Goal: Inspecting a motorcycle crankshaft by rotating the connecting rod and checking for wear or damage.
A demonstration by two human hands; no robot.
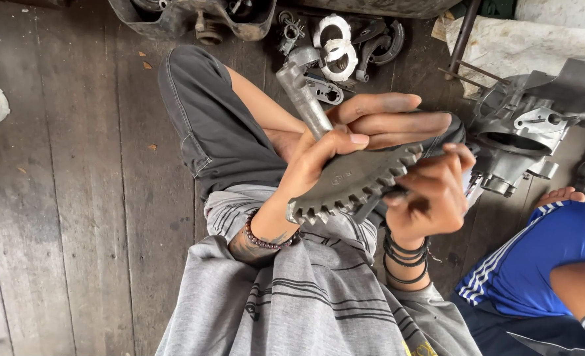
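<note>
While the left hand (pixel 345 142) grips the toothed gear (pixel 355 181), the right hand (pixel 431 198) clasps its edge.

An engine casing (pixel 526 142) sits right, pale ring gaskets (pixel 337 49) lie ahead, perhaps brake shoes (pixel 381 41) beside them.

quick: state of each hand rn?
Left hand: closed on the toothed sector gear and its shaft.
Right hand: closed, gripping the same gear's far end.
</note>
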